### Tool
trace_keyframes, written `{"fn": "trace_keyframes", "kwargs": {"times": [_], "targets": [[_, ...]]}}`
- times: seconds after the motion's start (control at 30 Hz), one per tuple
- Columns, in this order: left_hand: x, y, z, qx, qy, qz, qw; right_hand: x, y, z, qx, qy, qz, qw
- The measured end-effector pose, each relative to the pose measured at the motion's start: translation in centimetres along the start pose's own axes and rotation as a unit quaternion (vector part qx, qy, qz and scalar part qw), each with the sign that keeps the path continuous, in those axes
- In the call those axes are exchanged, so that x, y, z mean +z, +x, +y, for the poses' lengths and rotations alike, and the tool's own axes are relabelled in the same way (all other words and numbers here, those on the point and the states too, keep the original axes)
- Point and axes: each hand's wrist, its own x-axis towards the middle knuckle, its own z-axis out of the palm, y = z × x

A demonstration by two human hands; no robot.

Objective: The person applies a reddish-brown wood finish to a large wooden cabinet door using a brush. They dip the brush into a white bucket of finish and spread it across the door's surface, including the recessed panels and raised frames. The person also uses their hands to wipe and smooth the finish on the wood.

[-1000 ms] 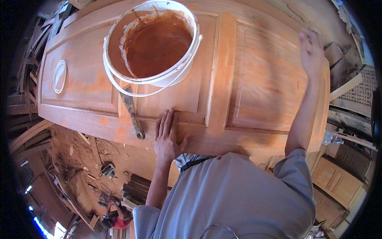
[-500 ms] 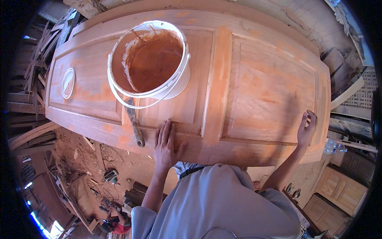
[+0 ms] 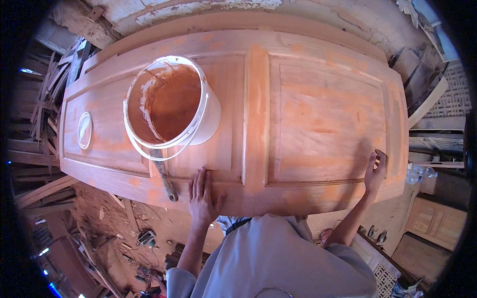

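Observation:
A pale wooden panel door (image 3: pixel 256 186) with orange filler patches lies flat before me. My left hand (image 3: pixel 202 198) rests on its near rail, fingers stretched out, holding nothing. Just left of it lies a putty knife (image 3: pixel 166 185), its blade end partly hidden under the bucket's handle and rim. The white bucket (image 3: pixel 211 116) stands on the door, with reddish-brown paste inside. My right hand (image 3: pixel 376 171) hovers by the right-hand panel, fingers loosely bent and apart, with nothing visible in them. A white round lid (image 3: pixel 85 130) sits on the left panel.
Scrap wood (image 3: pixel 42 107) is piled on the left. A power tool (image 3: pixel 146 238) with a cord lies on the dusty floor. Clear plastic bottles (image 3: pixel 420 174) are beyond the door's right end, near more panelled wooden pieces (image 3: pixel 437 221). A wall (image 3: pixel 208 6) runs along the back.
The view has shifted, so the door and bucket sit lower in it. My left hand stays on the near rail; my right hand remains by the right panel. The person at lower left is mostly out of view.

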Motion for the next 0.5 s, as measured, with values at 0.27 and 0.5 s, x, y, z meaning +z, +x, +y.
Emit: {"fn": "trace_keyframes", "kwargs": {"times": [0.27, 0.5], "targets": [[0.3, -0.2, -0.3, 0.013, 0.004, 0.015, 1.0, -0.1, -4.0, 4.8, -0.013, -0.118, 0.059, 0.991], [0.4, -0.3, -0.8, 0.038, 0.009, 0.023, 0.999, 0.5, -7.6, 3.9, 0.035, -0.114, 0.16, 0.98]]}}
